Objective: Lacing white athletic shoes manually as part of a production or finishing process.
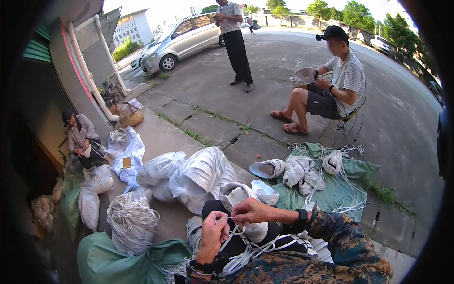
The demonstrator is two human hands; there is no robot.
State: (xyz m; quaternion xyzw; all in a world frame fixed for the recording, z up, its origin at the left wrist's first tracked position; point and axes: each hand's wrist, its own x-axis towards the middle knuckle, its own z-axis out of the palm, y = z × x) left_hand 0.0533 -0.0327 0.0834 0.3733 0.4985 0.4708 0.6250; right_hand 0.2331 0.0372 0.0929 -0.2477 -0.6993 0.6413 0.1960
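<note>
My left hand (213,235) and my right hand (257,211) meet above my lap, fingers of both pinched together on a thin white lace (231,218). The lace runs between the two fingertips. Under my right hand, a white piece that looks like a shoe upper (257,232) rests on my dark-clad lap, partly covered by the hand. Loose white laces (279,247) trail across my lap toward both sides. Just beyond my hands lie more white shoe-like pieces (235,194), stacked beside clear plastic bags (201,177) of nested white pieces.
A thick bundle of white laces (131,222) lies left, by a green sack (106,258). Several white pieces lie on a green cloth (352,173) at right. A seated co-worker (343,75), a standing person (234,42) and another seated person (81,137) are around me. A silver car (191,40) stands behind.
</note>
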